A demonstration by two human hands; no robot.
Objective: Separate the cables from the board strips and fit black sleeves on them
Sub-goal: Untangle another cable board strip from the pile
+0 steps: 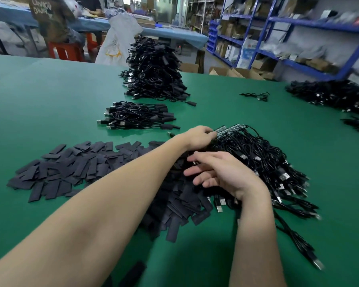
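Green matting covers the broad work table, the largest surface in view and the landmark for what follows. On its near right part lies a tangled heap of black USB cables, their metal plugs pointing toward the near right edge. At the far top of this heap, narrow dark circuit board strips with cables attached stick out. Left of the heap, spreading across the table's near middle, lies a scatter of flat black rectangular sleeves, some running under the forearms. Toward the table's far middle stands a tall stack of sleeved black cables; nearer than it sits a lower bundle of sleeved cables. Another dark mass of cables lies along the table's far right edge, with a single loose cable on the bare matting beside it.

The left hand reaches across to the far end of the heap, its fingers curled onto the end of the board strips, apparently gripping them. The right hand hovers over the heap's near left side, fingers spread and only loosely bent; whether it holds anything cannot be told.

Beyond the table stand blue metal shelving racks with boxes and a red plastic stool.
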